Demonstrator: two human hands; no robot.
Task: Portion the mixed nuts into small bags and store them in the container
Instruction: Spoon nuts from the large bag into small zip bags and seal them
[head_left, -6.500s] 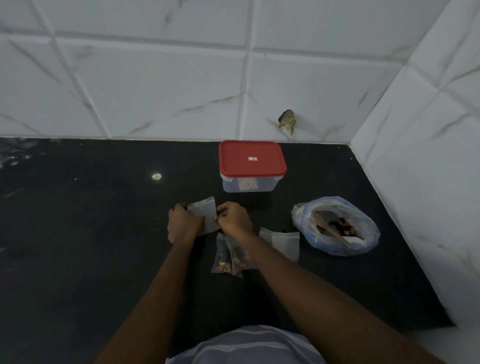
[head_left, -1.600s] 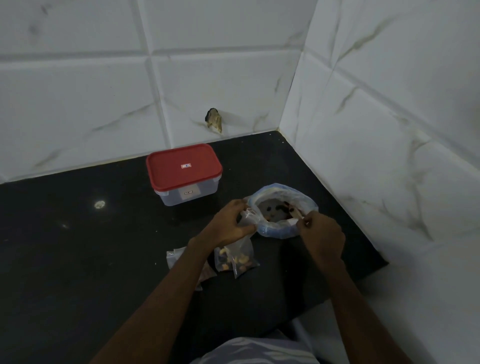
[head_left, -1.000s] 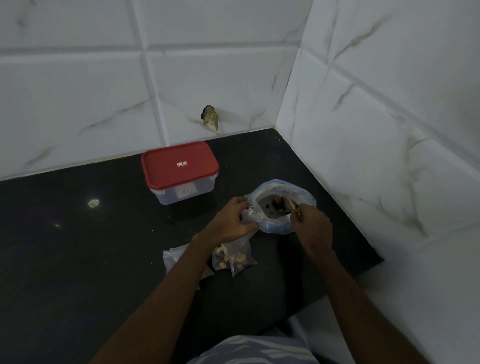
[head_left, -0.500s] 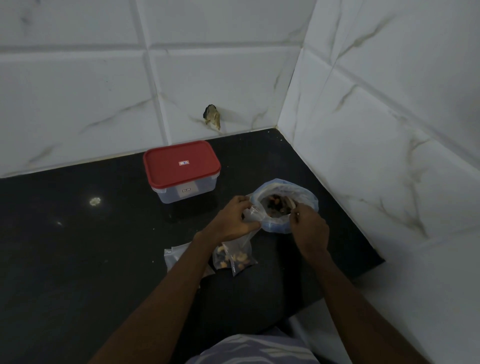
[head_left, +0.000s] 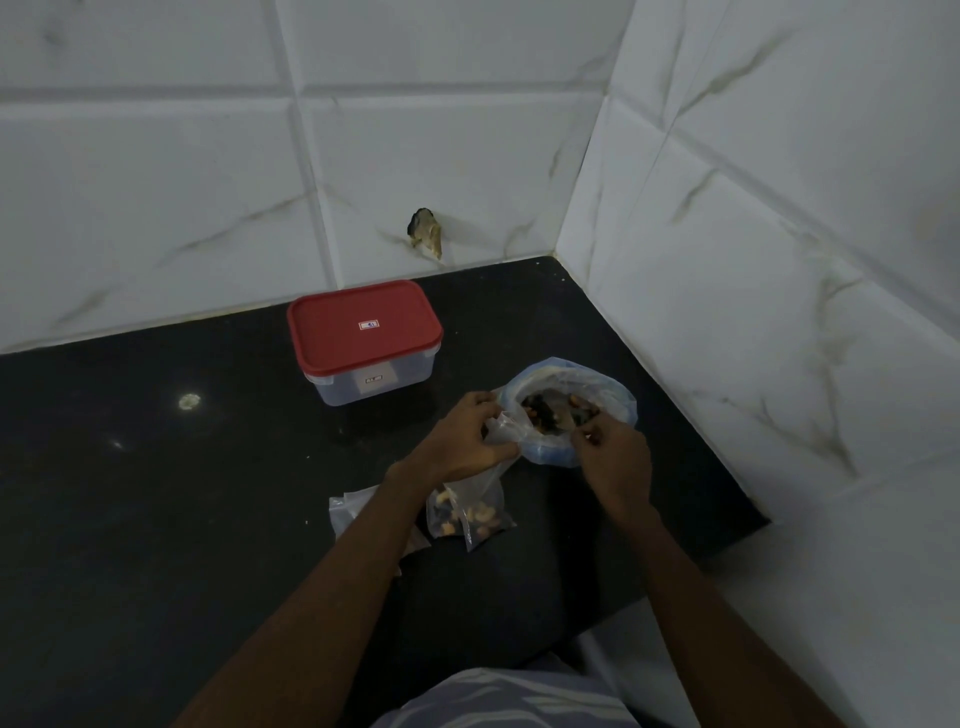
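Dark table (head_left: 156, 493), left hand (head_left: 462, 441) pinching small bag (head_left: 501, 428) against nut bag (head_left: 618, 395) near right edge, right hand (head_left: 618, 457) curled, hold unclear, table stretching wide leftward

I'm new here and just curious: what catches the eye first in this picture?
The red lid of a shut box stands out at the back of the black counter. Nearer, by the right wall, lies an open nut bag; the left hand grips a small bag at its edge, the right hand is at its rim. A filled bag lies nearer still.
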